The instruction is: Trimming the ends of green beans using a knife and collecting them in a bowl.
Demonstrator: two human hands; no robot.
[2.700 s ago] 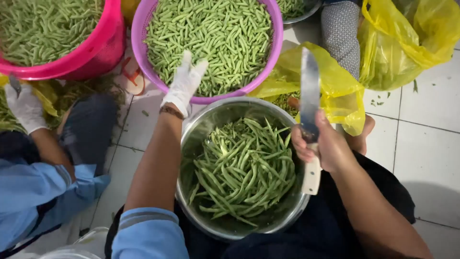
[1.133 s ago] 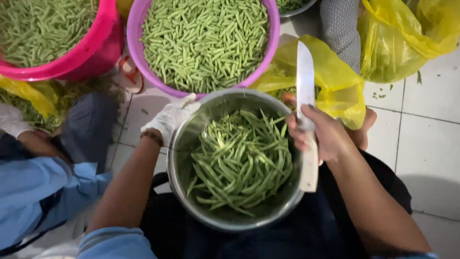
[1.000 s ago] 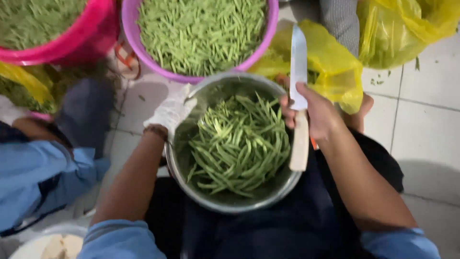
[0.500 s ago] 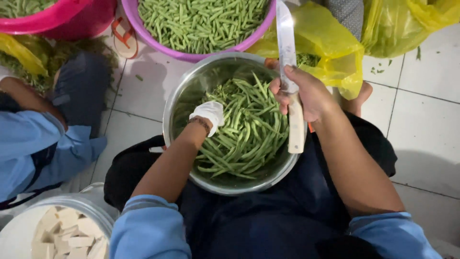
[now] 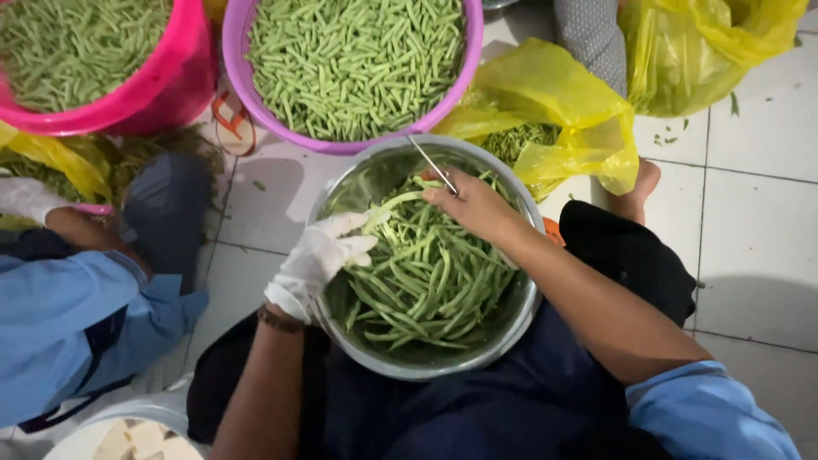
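Here the white-gloved left hand [image 5: 319,260] pinches one long green bean [image 5: 394,204] at the left rim of the round steel bowl [image 5: 511,328], while the bare right hand [image 5: 473,204], closed around a thin-bladed knife [image 5: 433,164], meets the bean near the far rim. This looks like the trimming step; the next move calls for a short, controlled cut clear of the gloved fingertips.

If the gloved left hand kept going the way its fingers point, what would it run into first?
The left hand points right, across the steel bowl. It would likely meet the long green beans first, then the knife-holding right hand beyond, though depth is hard to judge from above.
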